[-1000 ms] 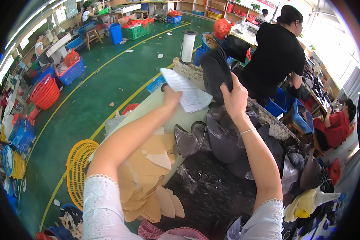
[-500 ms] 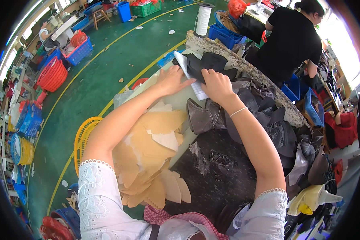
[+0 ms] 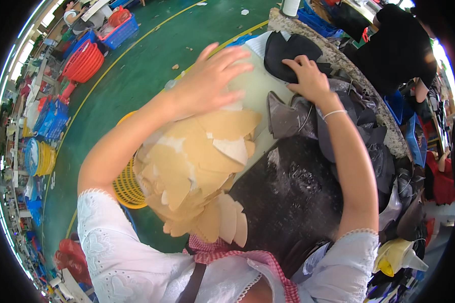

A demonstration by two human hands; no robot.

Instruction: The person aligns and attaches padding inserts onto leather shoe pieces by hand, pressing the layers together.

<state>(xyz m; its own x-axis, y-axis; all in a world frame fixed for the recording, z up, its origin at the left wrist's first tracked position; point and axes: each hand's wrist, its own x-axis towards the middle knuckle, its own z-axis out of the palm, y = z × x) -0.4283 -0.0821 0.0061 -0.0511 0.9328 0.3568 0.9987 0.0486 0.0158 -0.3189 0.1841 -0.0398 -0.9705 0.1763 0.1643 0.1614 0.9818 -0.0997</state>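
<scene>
Near the body: a loose, overlapping pile of flat tan cut pieces (image 3: 187,161), with a dark, speckled flat surface (image 3: 288,202) to its right. Beyond the dark surface, shiny dark-grey curved pieces (image 3: 285,118) stand together.

Left hand (image 3: 210,81): hangs above the far edge of the tan pile, blurred, fingers spread apart, with no hold visible. Right hand (image 3: 308,78): fingers bent and a little apart, tips on the matte black rounded flat pieces (image 3: 280,53); pressure cannot be told.

The black pieces lie at the far end of the pale tabletop (image 3: 260,96), with a white paper sheet (image 3: 258,45) showing at their left edge, apparently partly beneath. Judgement: light, flat fingertip contact should steady them without sliding them off the paper; the left forearm is best kept clear of the tan pile.

Farther: a speckled stone slab (image 3: 328,43), then a person in black (image 3: 399,45).
</scene>
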